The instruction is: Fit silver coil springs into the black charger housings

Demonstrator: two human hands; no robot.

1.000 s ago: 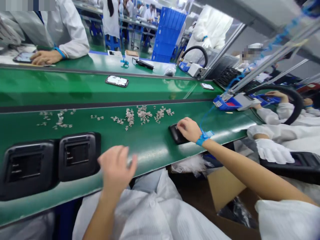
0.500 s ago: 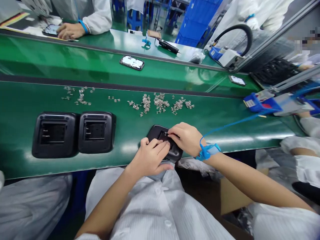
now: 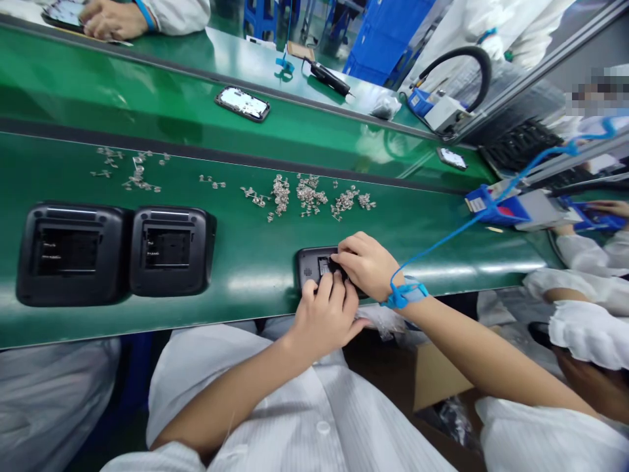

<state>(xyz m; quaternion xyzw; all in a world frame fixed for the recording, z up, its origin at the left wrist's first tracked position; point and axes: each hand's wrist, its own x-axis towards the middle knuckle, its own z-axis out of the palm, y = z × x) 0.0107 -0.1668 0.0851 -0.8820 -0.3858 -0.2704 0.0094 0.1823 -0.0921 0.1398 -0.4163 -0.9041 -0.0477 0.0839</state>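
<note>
A black plastic housing (image 3: pixel 307 267) with a recessed bay lies on the bench near its front edge, partly covered by my hands. My left hand (image 3: pixel 325 316) grips its near side, with curled fingers pressing over the bay. From the right, my right hand (image 3: pixel 369 265) bends over the same bay, thumb and fingertips pinched together inside it. Whatever is between those fingertips is too small or hidden to make out. Beyond my hands, small metal contact pieces (image 3: pixel 308 193) lie in loose heaps. Two more black housings (image 3: pixel 170 282) with open bays sit side by side at the left.
Behind the bench strip runs a green conveyor (image 3: pixel 314 124) carrying a phone-like device (image 3: pixel 243 103). An electric screwdriver (image 3: pixel 328 78) lies farther back. Blue bins (image 3: pixel 498 204) stand at the right. A co-worker's hand (image 3: pixel 113 19) is at far left, and other people sit at the right.
The view has shifted, moving the left housings farther left. My left hand has moved right along the housing and now covers more of its near side. My right hand stays at the bay.
</note>
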